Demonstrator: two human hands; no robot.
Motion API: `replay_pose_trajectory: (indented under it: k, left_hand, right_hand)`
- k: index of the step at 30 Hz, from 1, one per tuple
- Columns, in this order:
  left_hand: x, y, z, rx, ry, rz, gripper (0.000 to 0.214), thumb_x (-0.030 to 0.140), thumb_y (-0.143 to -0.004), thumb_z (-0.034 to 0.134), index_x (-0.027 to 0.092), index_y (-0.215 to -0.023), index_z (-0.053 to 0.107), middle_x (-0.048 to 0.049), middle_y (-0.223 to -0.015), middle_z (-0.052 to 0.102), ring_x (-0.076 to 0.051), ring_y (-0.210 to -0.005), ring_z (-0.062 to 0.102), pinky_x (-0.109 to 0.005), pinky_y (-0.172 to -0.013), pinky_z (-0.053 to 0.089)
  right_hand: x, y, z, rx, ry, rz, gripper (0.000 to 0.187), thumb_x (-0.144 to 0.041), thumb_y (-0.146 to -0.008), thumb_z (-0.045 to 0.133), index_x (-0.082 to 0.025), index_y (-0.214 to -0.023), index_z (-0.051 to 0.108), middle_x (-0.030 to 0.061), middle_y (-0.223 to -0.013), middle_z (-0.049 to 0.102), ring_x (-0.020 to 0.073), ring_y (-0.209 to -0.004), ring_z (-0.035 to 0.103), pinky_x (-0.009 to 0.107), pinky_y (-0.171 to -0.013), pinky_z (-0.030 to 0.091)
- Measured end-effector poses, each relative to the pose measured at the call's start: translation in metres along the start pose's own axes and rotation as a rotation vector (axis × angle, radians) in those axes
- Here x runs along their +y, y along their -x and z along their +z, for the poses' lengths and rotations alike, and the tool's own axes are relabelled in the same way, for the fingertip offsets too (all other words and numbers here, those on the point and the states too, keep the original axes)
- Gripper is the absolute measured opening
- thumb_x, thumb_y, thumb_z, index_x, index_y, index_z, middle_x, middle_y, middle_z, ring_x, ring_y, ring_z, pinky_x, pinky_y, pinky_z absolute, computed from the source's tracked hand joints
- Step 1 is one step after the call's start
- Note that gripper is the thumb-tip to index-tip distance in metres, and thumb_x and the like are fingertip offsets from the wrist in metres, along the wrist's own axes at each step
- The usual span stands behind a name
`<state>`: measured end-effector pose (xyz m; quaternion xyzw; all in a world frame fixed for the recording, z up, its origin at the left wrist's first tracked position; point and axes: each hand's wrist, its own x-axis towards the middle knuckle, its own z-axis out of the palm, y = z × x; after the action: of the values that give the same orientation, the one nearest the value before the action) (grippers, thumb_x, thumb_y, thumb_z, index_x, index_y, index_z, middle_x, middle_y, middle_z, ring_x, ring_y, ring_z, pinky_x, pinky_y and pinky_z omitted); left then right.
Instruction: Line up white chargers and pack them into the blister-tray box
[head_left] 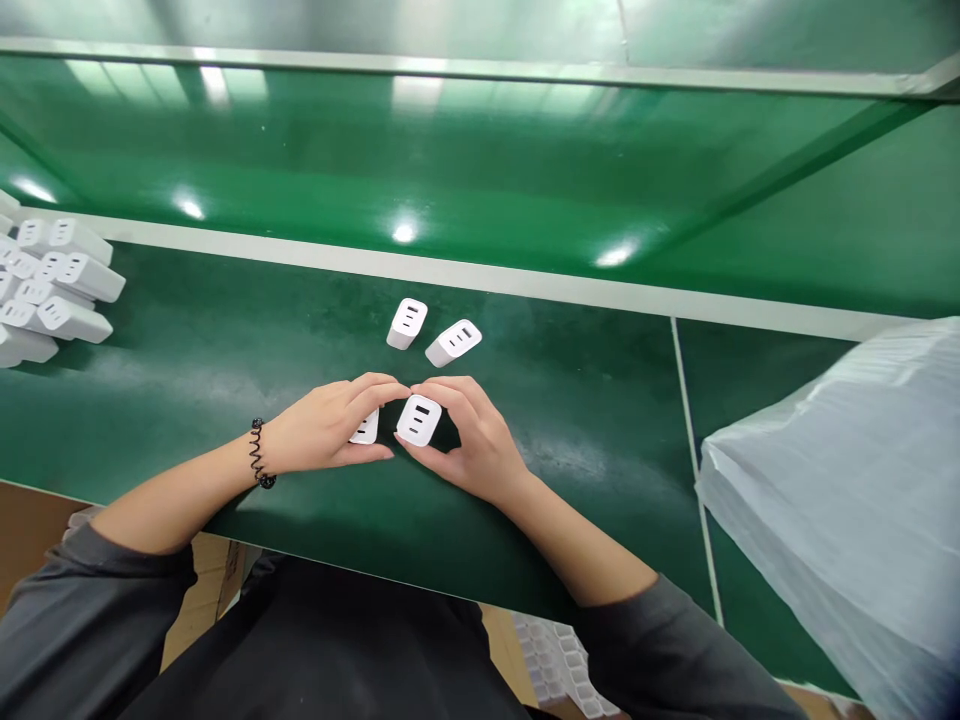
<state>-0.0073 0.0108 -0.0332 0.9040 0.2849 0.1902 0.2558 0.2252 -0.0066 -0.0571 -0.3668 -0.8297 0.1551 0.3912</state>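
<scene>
My right hand [472, 440] grips a white USB wall charger [418, 420] between thumb and fingers, its port face turned up toward me. Beside it, my left hand [334, 425] curls around a second white charger [366, 428], mostly hidden under the fingers. The fingertips of both hands nearly meet above the green bench. Just beyond them, a charger [409, 320] stands at a slight tilt and another charger [454, 343] leans to the right; neither is touched. Each visible face carries one wide port and two narrow ones.
A pile of white chargers [56, 280] lies at the far left of the green bench [600, 400]. At the right rests a whitish plastic bag [847, 470]. A pale ledge [525, 280] runs along the back. Clear plastic trays [559, 660] and cardboard sit below the front edge.
</scene>
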Motion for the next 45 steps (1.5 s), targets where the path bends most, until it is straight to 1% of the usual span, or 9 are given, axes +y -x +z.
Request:
replay_pose_trajectory:
  k: [4,9,19,24,30,33,37,41,45]
  left_hand:
    - [-0.005,0.001,-0.016,-0.113,0.065,-0.033,0.075,0.047,-0.083,0.074,0.02,-0.141,0.035,-0.0134,-0.129,0.06,-0.026,-0.113,0.062,-0.039,-0.092,0.053]
    - [-0.008,0.0,-0.027,-0.216,0.07,-0.105,0.058,0.038,-0.084,0.074,0.02,-0.132,0.046,-0.0084,-0.124,0.065,-0.022,-0.104,0.064,-0.034,-0.087,0.051]
    - [-0.004,-0.003,-0.02,-0.217,0.082,-0.098,0.044,0.036,-0.088,0.069,0.021,-0.124,0.049,-0.0069,-0.122,0.066,-0.02,-0.101,0.064,-0.032,-0.084,0.049]
    - [-0.005,-0.002,-0.019,-0.207,0.057,-0.079,0.047,0.04,-0.088,0.069,0.02,-0.125,0.048,-0.0072,-0.122,0.066,-0.02,-0.1,0.063,-0.033,-0.083,0.049]
    - [-0.004,-0.003,-0.021,-0.2,0.042,-0.093,0.058,0.053,-0.084,0.071,0.019,-0.125,0.05,-0.0068,-0.115,0.067,-0.02,-0.097,0.063,-0.032,-0.08,0.049]
    - [-0.003,-0.004,-0.019,-0.186,0.023,-0.102,0.059,0.06,-0.083,0.068,0.018,-0.121,0.052,-0.0063,-0.109,0.068,-0.019,-0.093,0.063,-0.03,-0.077,0.048]
    - [-0.003,-0.004,-0.012,-0.119,-0.049,-0.074,0.057,0.065,-0.085,0.064,0.017,-0.115,0.055,-0.0054,-0.101,0.069,-0.018,-0.085,0.063,-0.029,-0.07,0.047]
    - [-0.004,-0.003,-0.005,-0.024,-0.142,-0.012,0.052,0.064,-0.088,0.061,0.016,-0.108,0.058,-0.003,-0.09,0.07,-0.016,-0.077,0.063,-0.028,-0.065,0.046]
    - [-0.004,-0.003,-0.002,0.085,-0.204,0.064,0.049,0.062,-0.089,0.061,0.017,-0.107,0.058,-0.0028,-0.091,0.072,-0.017,-0.079,0.065,-0.029,-0.066,0.047]
  right_hand:
    - [0.0,0.0,0.003,-0.072,0.005,-0.044,0.04,-0.026,-0.087,0.07,-0.021,-0.121,0.05,0.0083,-0.105,0.07,0.0241,-0.093,0.065,0.04,-0.078,0.055]
    - [0.0,0.002,0.005,-0.142,0.038,-0.029,0.036,-0.03,-0.088,0.068,-0.021,-0.12,0.052,0.0073,-0.103,0.072,0.0246,-0.09,0.066,0.039,-0.074,0.051]
    - [-0.001,0.005,0.006,-0.219,0.068,-0.038,0.043,-0.045,-0.088,0.068,-0.019,-0.119,0.054,0.0087,-0.104,0.071,0.024,-0.086,0.062,0.038,-0.067,0.044]
    - [0.0,0.006,0.006,-0.241,0.124,-0.039,0.051,-0.054,-0.087,0.067,-0.016,-0.119,0.053,0.0088,-0.097,0.067,0.0237,-0.081,0.06,0.037,-0.066,0.043]
    - [0.001,0.003,-0.001,-0.309,0.014,-0.02,0.06,-0.054,-0.084,0.069,-0.019,-0.127,0.046,0.0093,-0.103,0.065,0.0248,-0.086,0.06,0.038,-0.07,0.043]
    - [0.002,0.002,-0.003,-0.316,-0.016,-0.029,0.052,-0.048,-0.085,0.069,-0.02,-0.122,0.048,0.0083,-0.101,0.065,0.024,-0.086,0.061,0.037,-0.069,0.043]
    - [0.006,0.002,0.0,-0.263,-0.015,-0.037,0.037,-0.042,-0.086,0.067,-0.02,-0.112,0.051,0.0063,-0.095,0.066,0.0219,-0.081,0.061,0.035,-0.066,0.042]
    - [0.008,0.002,0.003,-0.207,0.023,-0.066,0.037,-0.046,-0.087,0.067,-0.02,-0.109,0.051,0.0063,-0.092,0.066,0.0211,-0.078,0.061,0.034,-0.065,0.044]
    - [0.007,0.001,0.003,-0.146,0.018,-0.077,0.035,-0.041,-0.088,0.068,-0.02,-0.11,0.05,0.0053,-0.091,0.067,0.0194,-0.076,0.062,0.033,-0.064,0.046]
